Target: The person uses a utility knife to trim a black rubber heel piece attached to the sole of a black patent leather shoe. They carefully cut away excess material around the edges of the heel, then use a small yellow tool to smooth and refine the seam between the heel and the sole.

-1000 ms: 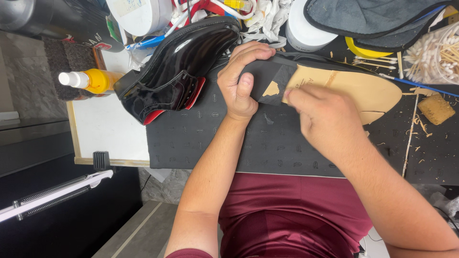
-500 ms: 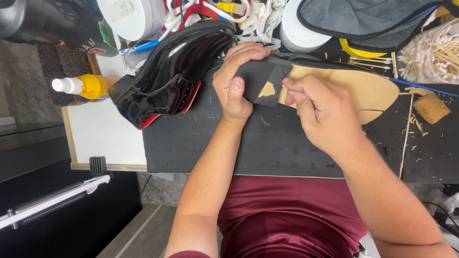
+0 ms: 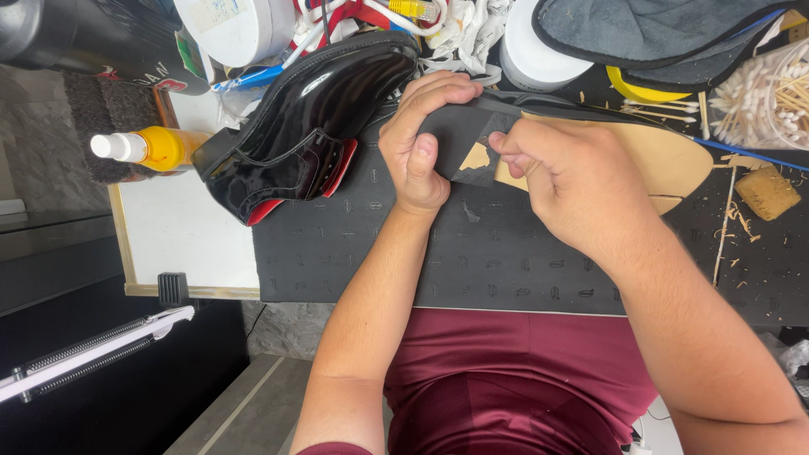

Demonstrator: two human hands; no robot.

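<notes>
I see the left hand [image 3: 417, 143] curled shut round the black sheet [image 3: 459, 135] that covers the heel end of the tan sole [image 3: 666, 156], thumb pressing on top. The right hand [image 3: 573, 181] is closed in a pinch on the sheet's torn edge, right by the small tan gap where the sole shows through. Sole lies on the dark mat [image 3: 506, 261] on the bench, centre-far, w/ toe pointing right. The sheet looks thin, soft and prob. tacky; I'd judge it tears easily, so best held close to the peel line, not at a loose corner. The sole looks stiff & light; grip it at the edges. A glossy black shoe [image 3: 312, 118] sits left of the hands, a yellow bottle [image 3: 156, 147] further left.
</notes>
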